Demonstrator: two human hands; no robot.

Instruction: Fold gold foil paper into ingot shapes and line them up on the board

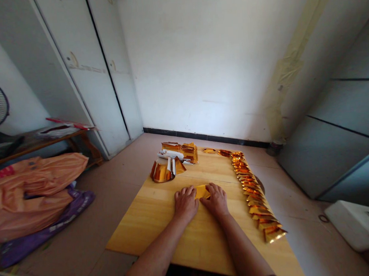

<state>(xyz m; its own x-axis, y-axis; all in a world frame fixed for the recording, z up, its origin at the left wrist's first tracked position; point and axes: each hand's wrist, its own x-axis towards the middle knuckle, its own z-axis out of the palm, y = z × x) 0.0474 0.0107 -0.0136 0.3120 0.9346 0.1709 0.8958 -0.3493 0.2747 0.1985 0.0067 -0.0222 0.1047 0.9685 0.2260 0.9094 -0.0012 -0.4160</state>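
A small piece of gold foil paper [201,190] lies on the wooden table, between my two hands. My left hand [186,201] grips its left end, with thumb and fingers drawn together at the edge. At the right end, my right hand [216,198] holds the paper the same way. Parts of the paper are hidden under my fingers. To the right, a long row of folded gold foil pieces [252,196] runs down the table's side. Curled gold foil sheets [163,172] stand beyond my left hand, with white rolled edges showing.
The wooden table [145,214] has a stack of gold sheets [190,153] at its far left. Wardrobes [85,77] stand left, and a grey cabinet [335,117] right. Orange bags [35,191] lie on the floor at left; a white box [352,222] sits at right.
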